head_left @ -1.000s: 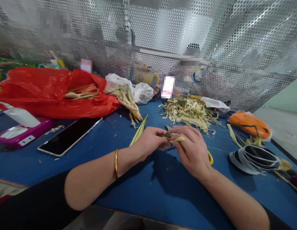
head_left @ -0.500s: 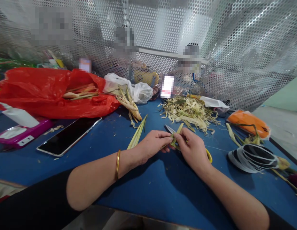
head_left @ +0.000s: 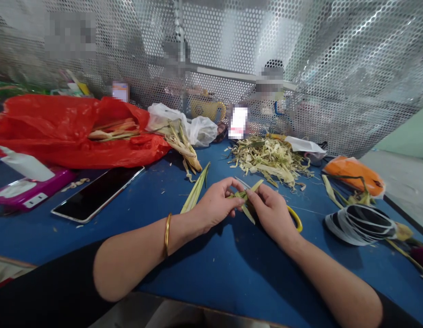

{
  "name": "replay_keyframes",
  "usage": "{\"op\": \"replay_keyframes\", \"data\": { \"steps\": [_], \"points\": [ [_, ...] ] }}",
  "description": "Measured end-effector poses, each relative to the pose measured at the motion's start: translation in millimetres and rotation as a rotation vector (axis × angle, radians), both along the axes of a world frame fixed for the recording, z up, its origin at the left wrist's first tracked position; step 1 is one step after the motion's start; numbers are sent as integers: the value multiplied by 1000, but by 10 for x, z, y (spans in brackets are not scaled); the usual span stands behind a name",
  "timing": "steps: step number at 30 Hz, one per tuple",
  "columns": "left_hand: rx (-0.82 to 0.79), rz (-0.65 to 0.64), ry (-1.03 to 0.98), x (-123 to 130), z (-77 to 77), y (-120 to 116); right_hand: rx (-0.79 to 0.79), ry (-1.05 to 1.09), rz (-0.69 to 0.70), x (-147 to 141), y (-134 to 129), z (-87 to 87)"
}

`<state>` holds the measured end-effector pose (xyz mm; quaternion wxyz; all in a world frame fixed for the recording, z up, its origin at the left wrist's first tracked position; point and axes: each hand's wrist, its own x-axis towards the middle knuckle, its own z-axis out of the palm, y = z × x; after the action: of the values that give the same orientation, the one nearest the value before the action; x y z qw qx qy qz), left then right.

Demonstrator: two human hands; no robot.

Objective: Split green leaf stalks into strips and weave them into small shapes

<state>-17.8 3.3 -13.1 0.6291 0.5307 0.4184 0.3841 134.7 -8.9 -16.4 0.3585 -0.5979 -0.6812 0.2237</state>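
Between my hands is a piece of green husk leaf (head_left: 248, 213), folded or crossed over itself. My left hand (head_left: 220, 200) pinches its left side with thumb and fingers. My right hand (head_left: 271, 209) pinches the other side and also has the scissors (head_left: 295, 217) in it; a yellow handle loop shows beyond the palm and the blades point away to the upper left. Just left of my left hand, long pale green husk strips (head_left: 196, 189) lie on the blue table (head_left: 204, 273). Fingers hide much of the folded piece.
A heap of shredded husk (head_left: 271, 159) lies beyond my hands. To the left are a phone (head_left: 98, 193), a red plastic bag (head_left: 61, 132) and a purple power strip (head_left: 33, 189). A spool of white strand (head_left: 359, 224) and an orange packet (head_left: 354, 175) stand right. Perforated metal mesh (head_left: 214, 45) closes off the back.
My left fingers have lifted and spread slightly around the leaf. More of the leaf now shows below my fingertips, and the scissor blades are more covered.
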Motion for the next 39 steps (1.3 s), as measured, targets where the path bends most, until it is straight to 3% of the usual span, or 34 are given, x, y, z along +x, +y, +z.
{"op": "replay_keyframes", "data": {
  "steps": [4, 11, 18, 27, 30, 35, 39],
  "points": [
    [-21, -54, -14, -11, -27, 33, -6, 5, 13, 3, 8, -14],
    [-55, -20, 33, -9, 2, 38, 68, -54, 58, 17, 19, -15],
    [-145, 41, -18, 16, 6, 40, -144, 244, 65, 33, 60, -71],
    [-123, 69, -80, 2, 4, 60, -56, -98, 12, 77, 60, 41],
    [-169, 133, -110, -32, 15, 107, -65, -68, 119, 128, 47, 131],
    [-281, 177, -193, -67, 31, 153, -132, 207, 348, 163, 19, 279],
    [-298, 154, -234, -66, 10, 148, -95, 324, 386, 130, 3, 266]
  ]
}}
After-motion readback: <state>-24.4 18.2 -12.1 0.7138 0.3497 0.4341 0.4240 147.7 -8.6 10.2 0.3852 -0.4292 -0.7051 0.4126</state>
